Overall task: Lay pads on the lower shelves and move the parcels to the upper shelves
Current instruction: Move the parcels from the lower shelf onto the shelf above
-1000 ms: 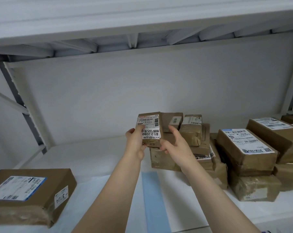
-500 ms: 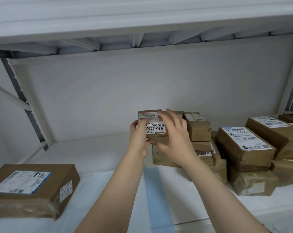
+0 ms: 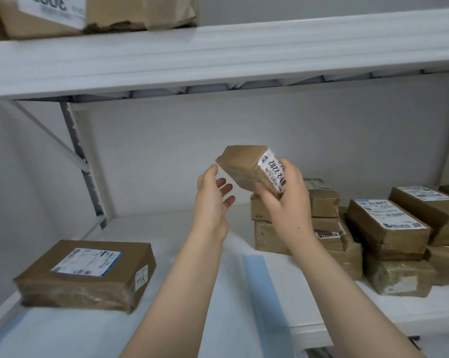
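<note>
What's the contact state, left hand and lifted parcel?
Cannot tell. Head view: left hand fingers clear the lifted parcel, but its thumb tip sits at the parcel's corner.

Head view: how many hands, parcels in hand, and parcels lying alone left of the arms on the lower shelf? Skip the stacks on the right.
Hands: 2 (left hand, right hand)
Parcels in hand: 1 (held parcel, gripped by the right hand only)
Parcels lying alone at left: 1 (left parcel)
Total: 4

My head camera looks forward, slightly upward, close into the lower shelf [image 3: 308,301], upper shelf [image 3: 218,60] overhead.
</note>
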